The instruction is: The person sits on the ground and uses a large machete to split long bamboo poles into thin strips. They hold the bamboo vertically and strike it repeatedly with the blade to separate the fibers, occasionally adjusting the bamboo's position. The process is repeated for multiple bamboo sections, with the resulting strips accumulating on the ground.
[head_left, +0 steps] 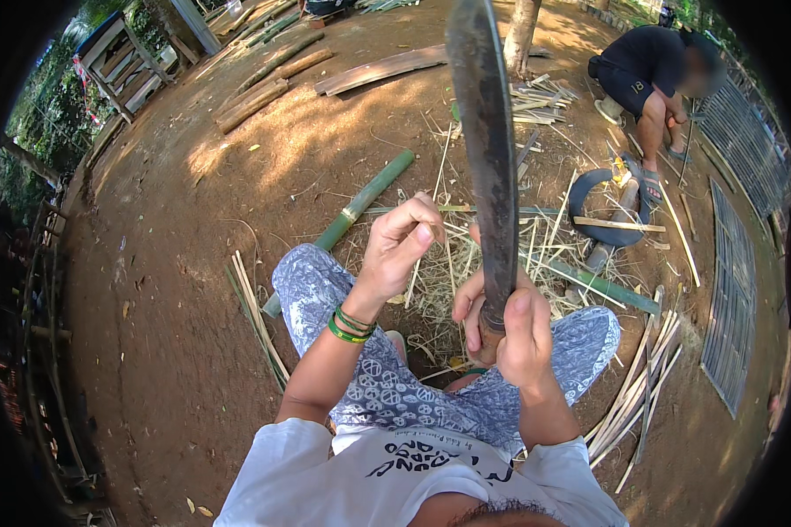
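Observation:
My right hand [510, 329] is wrapped round the wooden handle [486, 342] of a machete. Its long dark blade [485, 149] points up and away from me, with my thumb near its base. To the left, my left hand [402, 246] is raised with its fingers curled in toward the thumb. A thin pale bamboo strip [445, 158] lines up with those fingers, and I cannot tell whether they grip it. Beneath both hands lies a heap of bamboo shavings [466, 272], between my bent knees.
Green bamboo poles [373, 189] lie ahead and to the right. Split strips [637, 386] are bundled by my right knee, others [259, 316] by my left. A person [650, 79] crouches at the far right near a black ring [589, 224]. Slatted bamboo panels [729, 299] lie beyond.

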`<state>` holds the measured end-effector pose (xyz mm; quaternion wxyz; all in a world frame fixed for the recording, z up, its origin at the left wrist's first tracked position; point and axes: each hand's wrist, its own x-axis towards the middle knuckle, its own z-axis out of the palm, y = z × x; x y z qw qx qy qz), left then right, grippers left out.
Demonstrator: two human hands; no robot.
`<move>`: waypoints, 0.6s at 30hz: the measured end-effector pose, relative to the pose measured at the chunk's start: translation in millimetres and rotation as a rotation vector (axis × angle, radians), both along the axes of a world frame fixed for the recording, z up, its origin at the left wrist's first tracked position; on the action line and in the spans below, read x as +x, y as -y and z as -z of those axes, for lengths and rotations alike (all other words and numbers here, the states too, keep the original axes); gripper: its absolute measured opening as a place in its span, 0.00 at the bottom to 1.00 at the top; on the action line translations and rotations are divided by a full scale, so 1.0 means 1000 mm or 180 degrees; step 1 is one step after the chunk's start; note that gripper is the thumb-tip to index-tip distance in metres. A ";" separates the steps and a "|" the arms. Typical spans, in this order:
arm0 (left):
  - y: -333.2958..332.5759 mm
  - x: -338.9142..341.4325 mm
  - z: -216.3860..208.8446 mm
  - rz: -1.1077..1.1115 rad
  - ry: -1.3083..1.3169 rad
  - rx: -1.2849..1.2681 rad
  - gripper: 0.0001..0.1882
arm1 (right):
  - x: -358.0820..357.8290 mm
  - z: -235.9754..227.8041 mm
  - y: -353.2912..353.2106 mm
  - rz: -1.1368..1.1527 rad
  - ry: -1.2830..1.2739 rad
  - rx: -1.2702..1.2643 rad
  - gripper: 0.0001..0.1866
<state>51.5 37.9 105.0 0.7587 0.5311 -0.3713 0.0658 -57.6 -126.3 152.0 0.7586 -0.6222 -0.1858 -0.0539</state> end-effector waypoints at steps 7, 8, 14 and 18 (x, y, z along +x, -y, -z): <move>0.004 -0.017 0.009 0.0082 0.0018 0.0125 0.19 | -0.014 -0.005 0.001 -0.0357 -0.0388 -0.0112 0.36; 0.004 -0.018 0.013 0.0108 -0.0074 0.0016 0.18 | -0.014 -0.004 0.001 -0.0346 -0.0493 -0.0062 0.36; 0.004 -0.021 0.007 0.0266 -0.0242 -0.0019 0.17 | -0.010 0.004 0.002 -0.0488 -0.0623 0.0130 0.35; 0.005 -0.019 0.009 0.0205 -0.0148 0.0030 0.20 | -0.010 0.004 0.000 -0.0535 -0.0751 0.0205 0.34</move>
